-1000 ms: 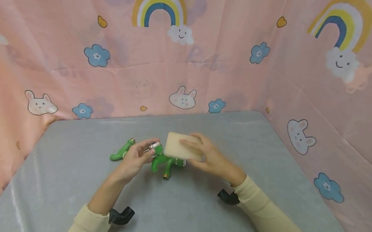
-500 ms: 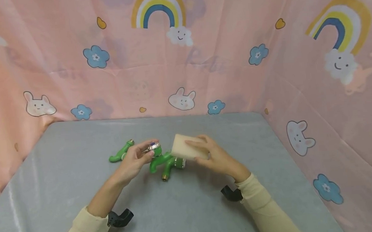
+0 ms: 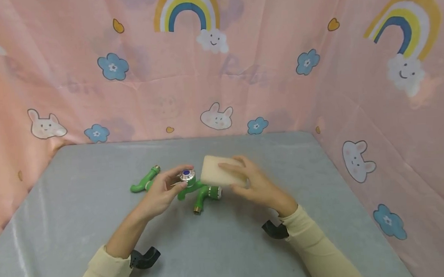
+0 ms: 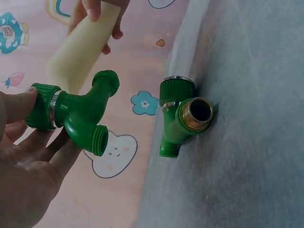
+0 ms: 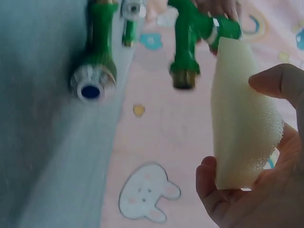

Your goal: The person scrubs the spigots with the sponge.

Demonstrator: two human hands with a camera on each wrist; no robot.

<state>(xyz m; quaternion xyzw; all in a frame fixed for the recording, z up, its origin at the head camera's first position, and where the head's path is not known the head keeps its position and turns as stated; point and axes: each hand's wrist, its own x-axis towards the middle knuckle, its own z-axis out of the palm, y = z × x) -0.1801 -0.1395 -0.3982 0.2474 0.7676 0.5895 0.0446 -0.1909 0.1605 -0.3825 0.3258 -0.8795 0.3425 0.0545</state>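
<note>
Nearest: green faucet [image 3: 202, 198] on grey table [image 3: 220, 251], unmoved. Left hand [image 3: 160, 191] grips a raised second faucet [image 4: 80, 111], blue-centred cap now facing head cam more than 1 s ago. Right hand [image 3: 260, 184] grips cream sponge [image 3: 214, 172], shifted slightly right. Third faucet [image 3: 145, 183] beyond left wrist.

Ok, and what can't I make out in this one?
- Head: the rest of the leftmost tap, behind the left hand.
- Head: any lettering on the held tap's cap, too small.
- Right wrist: upper end of the nearest tap, cut by the top edge.
- Right wrist: part of the right hand, cut by the right edge.
- Right wrist: whether sponge and held tap touch; they overlap.
</note>
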